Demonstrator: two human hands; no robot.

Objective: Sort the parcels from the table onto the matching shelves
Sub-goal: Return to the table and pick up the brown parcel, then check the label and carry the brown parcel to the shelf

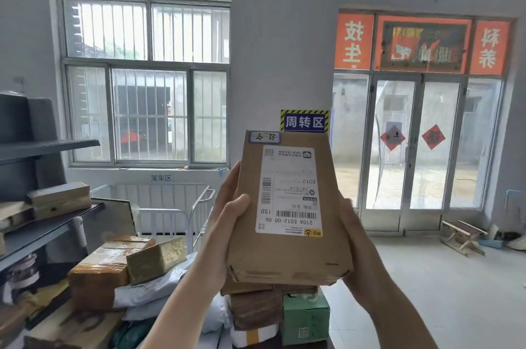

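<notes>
The left hand (227,214) and right hand (351,237) grip a cardboard box (287,206) raised label-up between them, so sorting looks far from done, with many parcels (128,266) heaped below beside dark shelves (42,146), facing a barred window (145,78) and glass doors (418,146).

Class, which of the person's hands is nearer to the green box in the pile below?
Right. The right hand grips the held parcel almost above the green box; the left hand grips its opposite edge, farther away.
</notes>
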